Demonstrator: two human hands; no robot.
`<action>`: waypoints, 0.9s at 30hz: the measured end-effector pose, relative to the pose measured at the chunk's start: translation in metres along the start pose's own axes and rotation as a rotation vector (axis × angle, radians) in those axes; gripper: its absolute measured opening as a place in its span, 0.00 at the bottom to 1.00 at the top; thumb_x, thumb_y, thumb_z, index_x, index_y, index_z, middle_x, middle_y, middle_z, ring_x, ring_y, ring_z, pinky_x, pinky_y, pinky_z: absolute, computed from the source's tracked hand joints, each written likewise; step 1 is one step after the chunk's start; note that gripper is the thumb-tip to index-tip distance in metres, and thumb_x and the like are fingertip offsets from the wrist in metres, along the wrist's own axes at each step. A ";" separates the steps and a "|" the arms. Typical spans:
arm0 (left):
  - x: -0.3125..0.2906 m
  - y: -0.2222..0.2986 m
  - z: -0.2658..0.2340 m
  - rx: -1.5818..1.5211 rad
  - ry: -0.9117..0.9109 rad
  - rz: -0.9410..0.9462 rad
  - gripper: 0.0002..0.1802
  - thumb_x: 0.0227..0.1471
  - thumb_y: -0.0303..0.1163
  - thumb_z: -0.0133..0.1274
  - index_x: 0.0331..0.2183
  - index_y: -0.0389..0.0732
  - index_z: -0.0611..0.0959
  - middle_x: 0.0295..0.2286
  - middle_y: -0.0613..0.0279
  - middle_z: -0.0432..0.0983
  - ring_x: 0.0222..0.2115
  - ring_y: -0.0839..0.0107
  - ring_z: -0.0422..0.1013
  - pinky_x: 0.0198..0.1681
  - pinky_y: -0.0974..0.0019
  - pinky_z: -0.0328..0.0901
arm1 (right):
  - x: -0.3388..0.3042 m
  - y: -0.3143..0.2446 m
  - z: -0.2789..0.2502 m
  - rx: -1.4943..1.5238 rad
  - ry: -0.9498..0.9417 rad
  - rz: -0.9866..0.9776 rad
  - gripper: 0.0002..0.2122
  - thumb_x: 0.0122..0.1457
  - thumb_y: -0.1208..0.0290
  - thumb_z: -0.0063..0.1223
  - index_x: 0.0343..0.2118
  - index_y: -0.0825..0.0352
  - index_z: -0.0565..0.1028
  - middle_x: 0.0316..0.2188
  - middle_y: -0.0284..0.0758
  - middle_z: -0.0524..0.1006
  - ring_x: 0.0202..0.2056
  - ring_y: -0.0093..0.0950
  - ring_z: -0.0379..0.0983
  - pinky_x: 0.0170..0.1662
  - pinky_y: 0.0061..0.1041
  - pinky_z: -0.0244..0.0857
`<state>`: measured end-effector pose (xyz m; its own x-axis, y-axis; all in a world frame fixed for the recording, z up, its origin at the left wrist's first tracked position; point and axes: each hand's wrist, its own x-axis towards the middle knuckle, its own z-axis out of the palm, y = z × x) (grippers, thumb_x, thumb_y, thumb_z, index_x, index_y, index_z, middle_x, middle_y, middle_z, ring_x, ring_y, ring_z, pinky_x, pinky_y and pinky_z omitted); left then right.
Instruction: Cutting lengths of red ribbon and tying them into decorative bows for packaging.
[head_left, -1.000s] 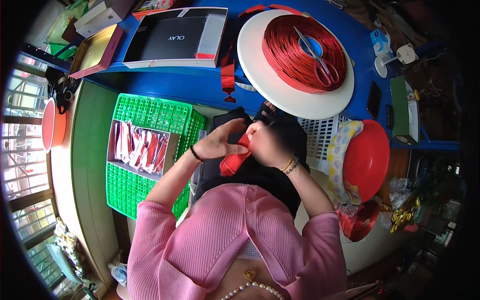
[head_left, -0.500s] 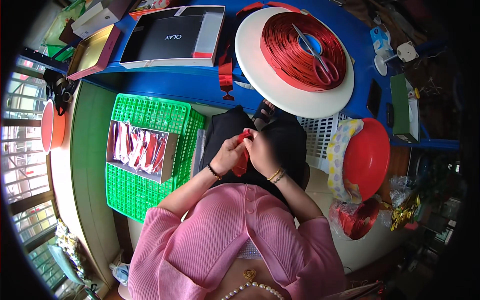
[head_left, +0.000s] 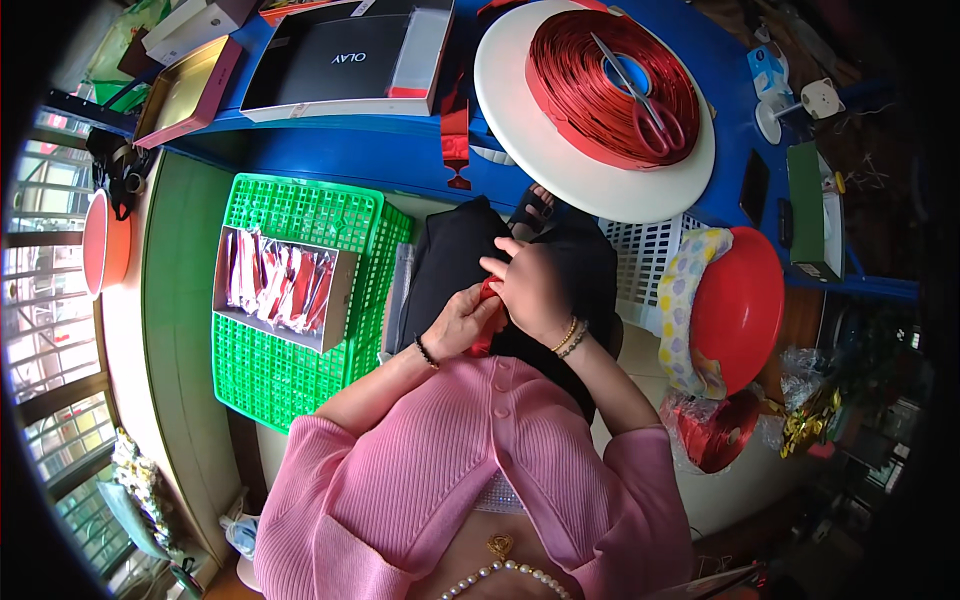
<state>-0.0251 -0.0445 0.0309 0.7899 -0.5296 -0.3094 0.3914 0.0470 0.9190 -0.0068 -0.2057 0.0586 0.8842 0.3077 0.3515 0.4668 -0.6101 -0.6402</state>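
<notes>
In front of my lap my left hand [head_left: 463, 320] is closed on a piece of shiny red foil ribbon [head_left: 489, 289], most of it hidden by the fingers. My right hand [head_left: 537, 292] meets it from the other side; its nearer fingers pinch the ribbon while the farther ones stretch out apart. Part of the right hand is blurred. Below the hands a bit of red shows against my pink cardigan.
Left stands a green plastic basket [head_left: 296, 382] bearing a box [head_left: 341, 300] of wrapped red pieces. On the blue table [head_left: 388, 150] are a white round board [head_left: 500, 95], a red ribbon roll [head_left: 560, 90], scissors [head_left: 655, 125] and an open black-and-white box [head_left: 330, 60]. A red basin [head_left: 740, 310] stands right.
My hands have drawn slightly toward my body. The right hand's farther fingers have spread out, and the ribbon piece that hung below the hands is now mostly covered.
</notes>
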 end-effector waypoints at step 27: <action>0.022 0.007 -0.018 -0.339 -0.116 -0.227 0.13 0.56 0.27 0.43 0.44 0.40 0.72 0.33 0.63 0.75 0.31 0.78 0.71 0.35 0.75 0.66 | -0.004 0.010 0.014 0.399 0.095 0.322 0.09 0.55 0.70 0.50 0.33 0.71 0.75 0.34 0.39 0.76 0.37 0.34 0.73 0.41 0.28 0.66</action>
<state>0.0036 -0.0411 0.0264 0.6151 -0.6495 -0.4470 0.6974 0.1838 0.6927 -0.0050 -0.2032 0.0415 0.9873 0.0711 0.1422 0.1578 -0.3311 -0.9303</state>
